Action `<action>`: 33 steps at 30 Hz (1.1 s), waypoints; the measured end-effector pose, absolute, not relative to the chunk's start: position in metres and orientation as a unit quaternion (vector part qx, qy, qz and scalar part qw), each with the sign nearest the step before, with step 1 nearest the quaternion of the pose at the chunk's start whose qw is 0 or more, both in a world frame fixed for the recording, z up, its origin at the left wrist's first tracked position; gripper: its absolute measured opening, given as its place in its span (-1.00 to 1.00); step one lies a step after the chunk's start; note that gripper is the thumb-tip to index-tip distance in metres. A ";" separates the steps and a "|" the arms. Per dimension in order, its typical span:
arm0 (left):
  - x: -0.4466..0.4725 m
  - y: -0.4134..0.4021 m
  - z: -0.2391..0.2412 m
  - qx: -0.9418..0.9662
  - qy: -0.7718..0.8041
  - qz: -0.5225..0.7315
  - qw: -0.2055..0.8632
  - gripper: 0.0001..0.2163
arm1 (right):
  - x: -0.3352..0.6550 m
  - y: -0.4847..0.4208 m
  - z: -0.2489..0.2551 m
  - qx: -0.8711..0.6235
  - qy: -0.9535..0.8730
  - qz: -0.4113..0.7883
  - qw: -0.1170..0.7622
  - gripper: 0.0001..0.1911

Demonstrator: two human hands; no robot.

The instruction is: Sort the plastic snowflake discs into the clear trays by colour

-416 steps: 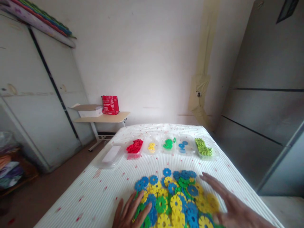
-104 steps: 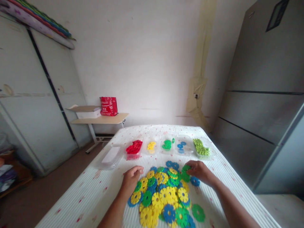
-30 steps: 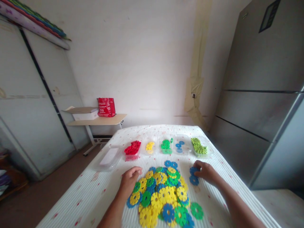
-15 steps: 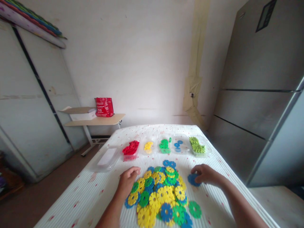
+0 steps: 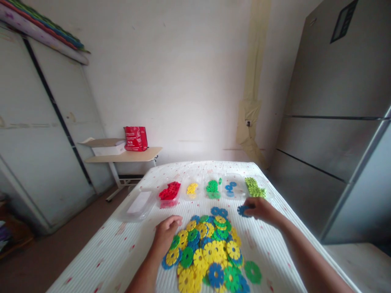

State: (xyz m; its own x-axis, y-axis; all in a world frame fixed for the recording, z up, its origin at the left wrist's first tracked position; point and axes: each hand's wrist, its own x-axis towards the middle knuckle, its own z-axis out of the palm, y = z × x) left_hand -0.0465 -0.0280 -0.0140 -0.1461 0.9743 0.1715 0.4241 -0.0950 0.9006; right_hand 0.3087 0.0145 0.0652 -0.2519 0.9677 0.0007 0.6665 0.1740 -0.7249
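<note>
My right hand (image 5: 259,209) pinches a blue notched plastic disc (image 5: 242,210) between thumb and fingers, just in front of the clear tray of blue discs (image 5: 240,193). My left hand (image 5: 167,232) rests at the left edge of a pile of yellow, green and blue snowflake discs (image 5: 210,252), its fingers curled; whether anything is in them I cannot make out. Two blue discs (image 5: 219,211) lie at the pile's far edge. A green disc (image 5: 252,272) lies apart on the right.
Across the table stand clear trays with red pieces (image 5: 170,192), yellow discs (image 5: 192,188), green discs (image 5: 211,187) and light green pieces (image 5: 254,188). A clear tray with a white block (image 5: 139,202) stands at left. A fridge (image 5: 330,122) rises on the right.
My right hand has moved away from me toward the trays, carrying the blue disc off the table beside the pile. My left hand stays by the pile. The view has shifted slightly.
</note>
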 end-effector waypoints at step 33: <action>-0.053 -0.043 0.005 0.702 0.568 0.311 0.297 -0.67 | 0.294 0.011 -0.012 -0.608 -0.764 0.013 0.218 -0.79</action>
State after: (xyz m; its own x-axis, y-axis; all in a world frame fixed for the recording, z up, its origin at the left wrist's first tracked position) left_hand -0.0534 -0.0426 0.0052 0.1608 0.9820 0.0995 0.6128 -0.1783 0.7698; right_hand 0.2935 0.0111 -0.0117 -0.1668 0.9337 0.3169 0.9226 0.2611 -0.2839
